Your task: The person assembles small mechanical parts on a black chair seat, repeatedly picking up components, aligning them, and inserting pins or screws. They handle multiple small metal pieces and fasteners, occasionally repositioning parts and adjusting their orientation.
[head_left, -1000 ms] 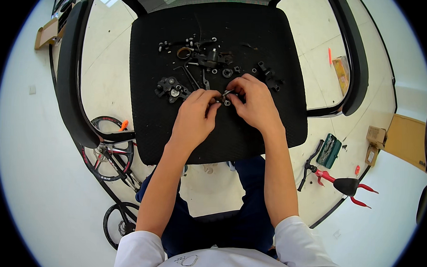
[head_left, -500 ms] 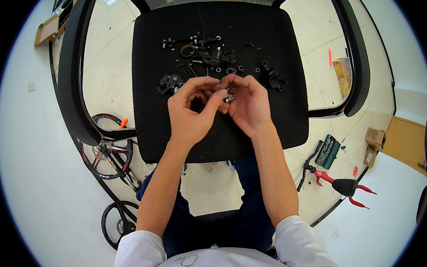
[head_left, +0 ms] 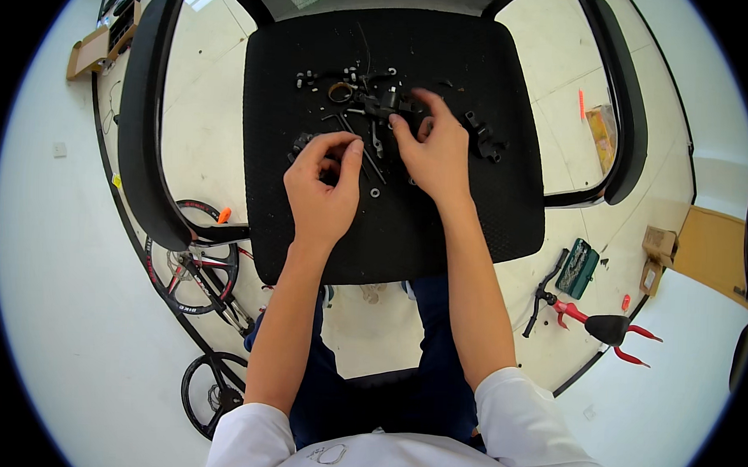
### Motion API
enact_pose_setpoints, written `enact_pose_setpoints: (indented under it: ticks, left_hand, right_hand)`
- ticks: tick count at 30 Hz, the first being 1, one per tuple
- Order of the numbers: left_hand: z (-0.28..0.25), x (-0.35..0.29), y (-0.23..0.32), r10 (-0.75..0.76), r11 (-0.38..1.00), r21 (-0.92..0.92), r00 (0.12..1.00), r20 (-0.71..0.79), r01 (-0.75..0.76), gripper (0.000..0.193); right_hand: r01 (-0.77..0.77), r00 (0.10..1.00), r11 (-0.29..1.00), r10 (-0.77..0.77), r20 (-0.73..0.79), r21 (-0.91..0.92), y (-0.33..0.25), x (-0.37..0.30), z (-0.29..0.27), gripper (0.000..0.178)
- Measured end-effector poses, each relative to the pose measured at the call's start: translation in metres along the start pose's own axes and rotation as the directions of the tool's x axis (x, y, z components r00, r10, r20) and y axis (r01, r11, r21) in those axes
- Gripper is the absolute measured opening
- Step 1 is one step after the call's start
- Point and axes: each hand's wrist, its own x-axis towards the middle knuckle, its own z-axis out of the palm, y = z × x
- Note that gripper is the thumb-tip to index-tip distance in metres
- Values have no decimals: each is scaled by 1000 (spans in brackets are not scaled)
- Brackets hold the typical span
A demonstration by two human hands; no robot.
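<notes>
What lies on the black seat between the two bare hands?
Head view: a thin dark metal rod, a slim grey metal piece and small silver parts.

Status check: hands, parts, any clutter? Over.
Left hand pinched, contents unclear. Right hand open at black part, contact unclear. Hex key and small ring on seat between them.
</notes>
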Motion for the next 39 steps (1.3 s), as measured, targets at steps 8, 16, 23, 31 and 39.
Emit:
enact_pose_setpoints:
  ticks: [8,16,23,31,39]
  left_hand:
    - [-22,2,-1,-60,998,-29,998,34,61,10]
    - [-29,4,5,107,964,245,994,-4,-102,8]
    - [-26,8,-6,294,791,520,946,138,-322,16]
    - [1,60,-4,249,490,732,880,404,-474,18]
    - [-4,56,2,180,470,737,870,459,-486,5]
  right_hand:
    - [76,996,997,-77,37,26,-1,-3,15,37]
    - [18,999,957,-5,43,-290,-4,-1,8,41]
    - [-160,986,966,167,-21,205,7,14,-22,26]
    - [-146,987,948,158,-21,284,14,21,-39,20]
    - [209,945,965,-158,285,-158,15,16,-2,17]
